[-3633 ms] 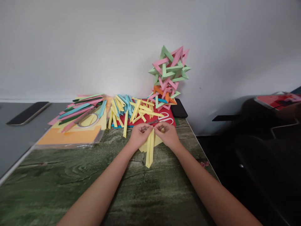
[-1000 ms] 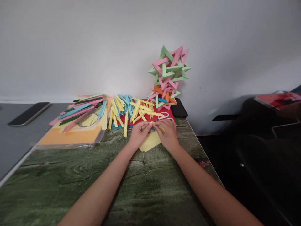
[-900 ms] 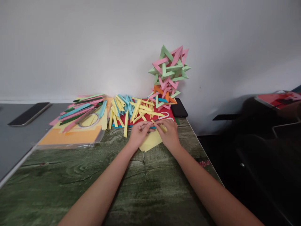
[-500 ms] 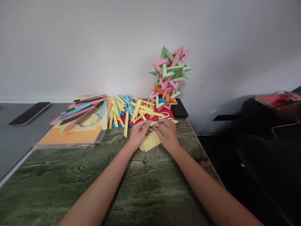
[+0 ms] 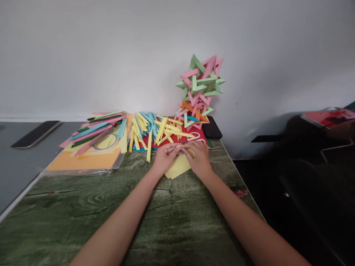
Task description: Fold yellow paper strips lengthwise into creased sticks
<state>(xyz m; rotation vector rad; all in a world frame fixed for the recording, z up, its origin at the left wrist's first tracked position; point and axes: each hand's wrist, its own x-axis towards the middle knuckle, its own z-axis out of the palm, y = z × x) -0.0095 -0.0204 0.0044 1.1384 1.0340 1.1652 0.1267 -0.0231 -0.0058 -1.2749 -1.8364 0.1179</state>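
My left hand (image 5: 165, 157) and my right hand (image 5: 198, 157) meet fingertip to fingertip over the green wood-patterned table. Both are closed in a pinch on a folded yellow paper strip (image 5: 190, 152), mostly covered by my fingers. Under them, on the tabletop, lies a flat sheet of yellow paper (image 5: 178, 168). Just beyond my hands, folded yellow paper strips (image 5: 169, 129) are heaped on a red packet (image 5: 198, 136). Blue folded strips (image 5: 149, 122) lie mixed with yellow ones to the left of that heap.
Pink and green paper star models (image 5: 203, 79) are stacked against the wall. Behind my right hand rests a black phone (image 5: 212, 127). At left, coloured strips (image 5: 94, 129) and a tape roll (image 5: 106, 141) lie on orange paper (image 5: 83, 160) in plastic. Another dark phone (image 5: 37, 133) sits on the grey surface.
My fingertips have drawn closer together around the yellow strip. Its end, which stuck out past my right hand, no longer shows there. The other things stay put.
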